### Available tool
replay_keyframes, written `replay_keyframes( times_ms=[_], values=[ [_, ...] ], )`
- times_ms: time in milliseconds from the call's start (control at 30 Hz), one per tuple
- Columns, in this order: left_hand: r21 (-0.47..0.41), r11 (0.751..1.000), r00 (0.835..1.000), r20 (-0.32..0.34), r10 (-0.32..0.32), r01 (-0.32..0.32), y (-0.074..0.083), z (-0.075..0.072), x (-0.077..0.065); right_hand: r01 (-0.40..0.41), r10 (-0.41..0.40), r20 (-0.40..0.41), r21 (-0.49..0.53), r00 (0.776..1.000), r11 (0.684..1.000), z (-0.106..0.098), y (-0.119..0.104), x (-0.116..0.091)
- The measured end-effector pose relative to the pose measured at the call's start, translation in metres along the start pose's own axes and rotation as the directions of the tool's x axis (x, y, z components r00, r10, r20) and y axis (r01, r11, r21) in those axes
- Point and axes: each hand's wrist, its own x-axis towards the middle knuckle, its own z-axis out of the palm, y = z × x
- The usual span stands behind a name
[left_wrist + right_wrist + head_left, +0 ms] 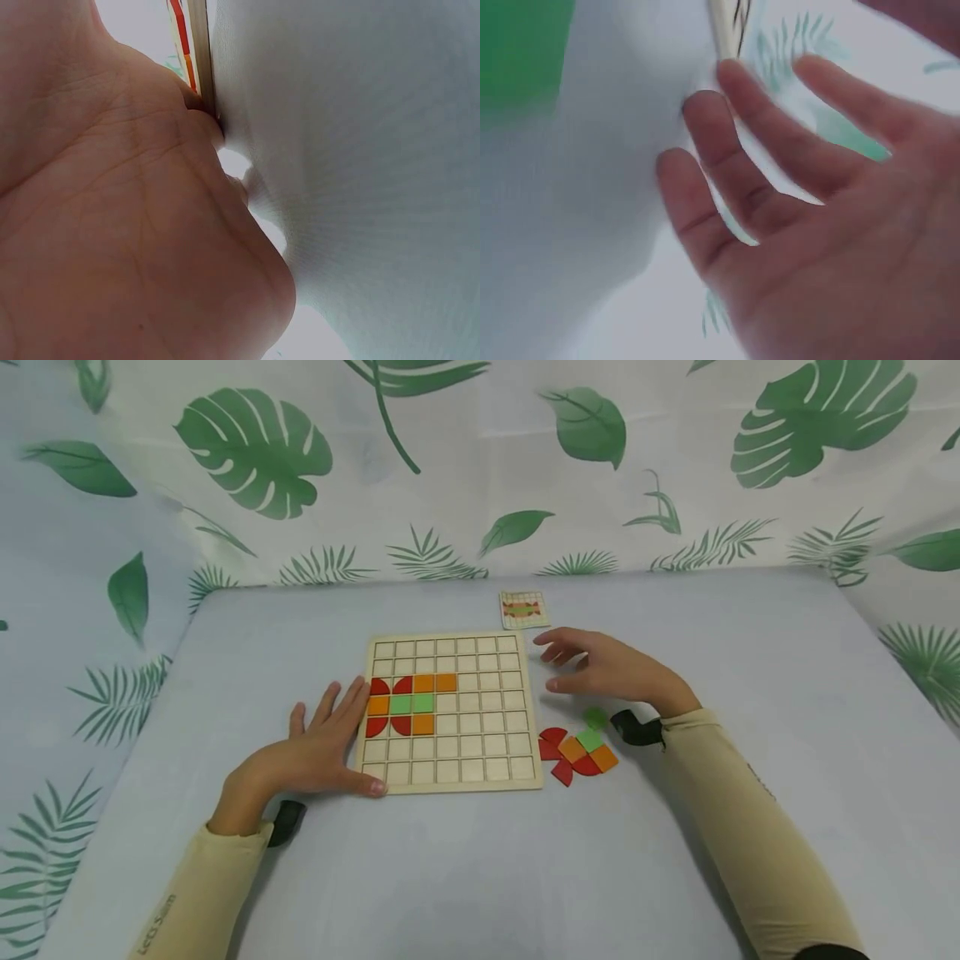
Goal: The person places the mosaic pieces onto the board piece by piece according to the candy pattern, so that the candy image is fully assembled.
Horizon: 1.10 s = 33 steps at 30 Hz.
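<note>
A square wooden grid board (pixel 471 748) lies on the table, its left columns partly filled with red quarter-round, orange square and green square tiles. My left hand (pixel 318 752) rests along the board's left edge, fingers spread and thumb at the lower left corner. In the left wrist view the palm stands beside the board's edge (pixel 201 52). Off the board's right side, my right hand (pixel 600 668) hovers with relaxed, slightly bent fingers and nothing in them. Below it lies a loose pile of red, orange and green tiles (pixel 573 749).
A small pattern card (pixel 524 610) with a red, orange and green design lies behind the board's upper right corner. A pale cloth covers the table (pixel 465 877), and a leaf-printed curtain (pixel 450 468) hangs behind it.
</note>
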Motion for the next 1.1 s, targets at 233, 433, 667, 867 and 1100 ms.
replay_keyframes(
  times_ms=[233, 433, 667, 867, 1100],
  values=[
    [0.003, 1.000, 1.000, 0.004, -0.004, 0.004, -0.004, 0.002, 0.002, -0.158, 0.175, 0.054, -0.230, 0.983, 0.960, -0.019, 0.014, -0.018],
    [-0.006, 1.000, 1.000, 0.006, -0.007, 0.007, -0.004, 0.002, 0.003, -0.194, 0.227, 0.114, -0.242, 0.967, 0.951, -0.019, 0.017, -0.020],
    [0.007, 1.000, 1.000, 0.004, -0.012, 0.012, -0.003, 0.001, 0.003, -0.190, 0.211, 0.068, -0.233, 0.975, 0.954, -0.016, 0.021, -0.011],
    [0.008, 1.000, 1.000, 0.005, -0.011, 0.011, -0.002, 0.000, 0.002, -0.151, 0.160, 0.032, -0.203, 0.987, 0.968, -0.016, 0.023, -0.010],
    [0.002, 1.000, 1.000, 0.002, -0.012, 0.012, -0.001, 0.001, 0.002, -0.100, 0.113, 0.069, -0.177, 0.991, 0.979, -0.016, 0.019, -0.011]
  ],
)
